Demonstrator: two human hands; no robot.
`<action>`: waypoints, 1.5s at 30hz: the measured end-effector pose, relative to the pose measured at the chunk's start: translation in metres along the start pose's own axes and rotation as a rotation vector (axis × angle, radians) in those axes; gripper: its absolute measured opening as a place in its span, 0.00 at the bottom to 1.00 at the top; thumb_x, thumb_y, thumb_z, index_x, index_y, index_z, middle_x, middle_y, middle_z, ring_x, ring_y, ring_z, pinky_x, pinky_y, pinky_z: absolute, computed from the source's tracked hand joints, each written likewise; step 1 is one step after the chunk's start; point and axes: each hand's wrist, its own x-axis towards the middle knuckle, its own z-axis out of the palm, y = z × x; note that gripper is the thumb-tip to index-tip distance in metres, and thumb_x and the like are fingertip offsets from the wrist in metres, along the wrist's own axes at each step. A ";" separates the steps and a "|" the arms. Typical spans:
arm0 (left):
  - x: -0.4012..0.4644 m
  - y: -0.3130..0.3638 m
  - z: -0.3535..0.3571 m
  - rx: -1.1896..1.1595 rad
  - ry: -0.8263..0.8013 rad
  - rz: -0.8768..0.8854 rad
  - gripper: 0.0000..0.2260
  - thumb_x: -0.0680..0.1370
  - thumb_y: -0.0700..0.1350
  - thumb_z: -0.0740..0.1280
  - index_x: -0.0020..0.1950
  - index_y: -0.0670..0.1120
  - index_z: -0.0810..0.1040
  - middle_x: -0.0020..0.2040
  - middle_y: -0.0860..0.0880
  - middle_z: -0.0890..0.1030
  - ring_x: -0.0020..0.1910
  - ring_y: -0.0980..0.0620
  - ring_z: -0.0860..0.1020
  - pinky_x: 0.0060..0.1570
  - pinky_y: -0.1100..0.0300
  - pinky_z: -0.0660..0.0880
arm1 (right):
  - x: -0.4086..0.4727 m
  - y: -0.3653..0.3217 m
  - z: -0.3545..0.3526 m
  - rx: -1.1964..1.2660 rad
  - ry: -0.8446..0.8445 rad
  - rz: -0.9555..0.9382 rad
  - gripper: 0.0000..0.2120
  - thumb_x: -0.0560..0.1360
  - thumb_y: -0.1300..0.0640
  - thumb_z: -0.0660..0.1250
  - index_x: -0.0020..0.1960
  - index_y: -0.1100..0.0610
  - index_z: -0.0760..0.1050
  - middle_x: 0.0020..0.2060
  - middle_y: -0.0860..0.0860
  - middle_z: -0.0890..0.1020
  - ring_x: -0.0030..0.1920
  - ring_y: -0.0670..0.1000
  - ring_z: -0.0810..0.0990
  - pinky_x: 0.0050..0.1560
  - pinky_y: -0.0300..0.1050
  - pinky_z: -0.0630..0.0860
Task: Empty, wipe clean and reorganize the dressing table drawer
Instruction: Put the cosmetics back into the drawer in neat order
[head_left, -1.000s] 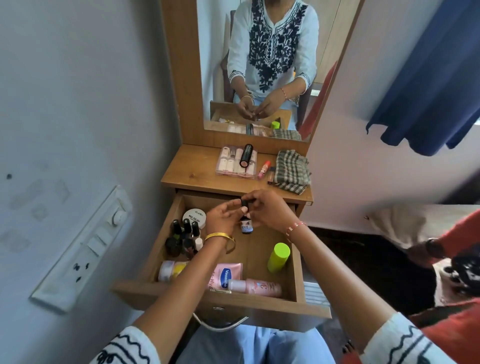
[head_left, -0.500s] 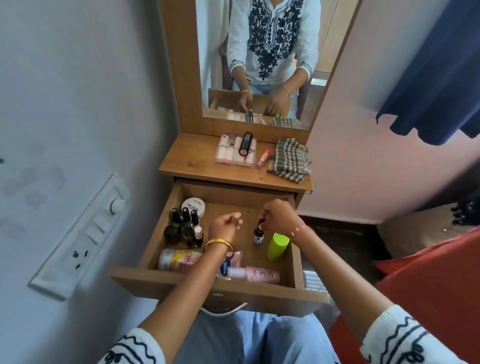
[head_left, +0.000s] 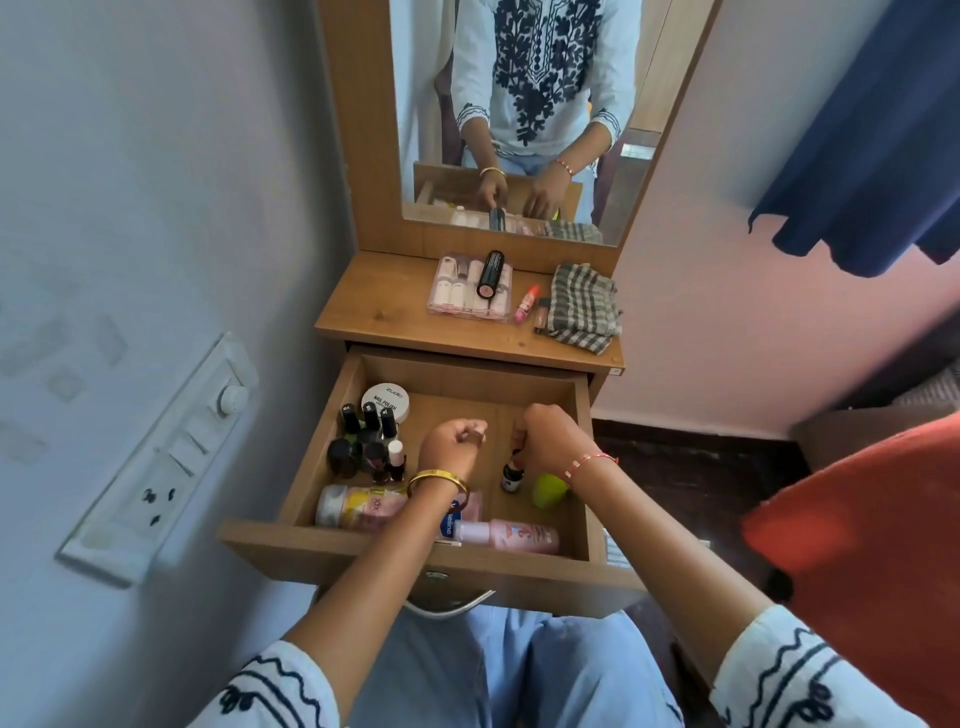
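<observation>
The wooden drawer (head_left: 332, 545) is pulled out toward me. My right hand (head_left: 545, 439) pinches the cap of a small dark bottle (head_left: 511, 475) standing on the drawer floor, beside a green-capped container (head_left: 548, 491). My left hand (head_left: 454, 444) hovers curled over the drawer's middle and holds nothing I can see. Several dark nail polish bottles (head_left: 366, 441) and a white round tub (head_left: 385, 402) stand at the back left. A pink tube (head_left: 361, 506), a Vaseline bottle (head_left: 460, 517) and a pink bottle (head_left: 511, 535) lie along the front.
On the tabletop (head_left: 379, 306) lie a clear case of small bottles (head_left: 467, 291) with a black tube (head_left: 491, 273) on it, a pink lip balm (head_left: 525, 304) and a checked cloth (head_left: 584, 306). A mirror (head_left: 524, 119) rises behind. A switch panel (head_left: 166, 457) is on the left wall.
Both hands came down from the drawer's back edge into it. My right hand set the small bottle down on the drawer floor by the green cap; my left hand let go and drew aside.
</observation>
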 end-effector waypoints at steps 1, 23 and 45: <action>0.000 0.000 0.000 0.018 -0.011 0.011 0.09 0.78 0.41 0.62 0.53 0.41 0.80 0.54 0.42 0.82 0.55 0.43 0.79 0.59 0.53 0.74 | -0.001 0.001 -0.001 0.014 0.006 0.003 0.12 0.71 0.59 0.70 0.54 0.60 0.79 0.52 0.55 0.82 0.52 0.54 0.81 0.55 0.45 0.78; -0.012 0.002 0.011 0.530 -0.313 0.325 0.13 0.74 0.37 0.65 0.57 0.42 0.79 0.58 0.44 0.81 0.57 0.48 0.77 0.53 0.65 0.70 | -0.033 0.014 -0.005 -0.292 -0.145 -0.019 0.21 0.71 0.54 0.71 0.61 0.61 0.76 0.57 0.55 0.80 0.56 0.54 0.79 0.56 0.45 0.78; -0.006 -0.005 0.007 0.445 -0.182 0.218 0.15 0.74 0.30 0.59 0.53 0.40 0.81 0.51 0.41 0.83 0.53 0.46 0.80 0.56 0.57 0.74 | -0.010 -0.002 0.014 -0.044 0.013 0.023 0.11 0.74 0.62 0.67 0.56 0.60 0.78 0.52 0.58 0.81 0.53 0.57 0.80 0.53 0.46 0.77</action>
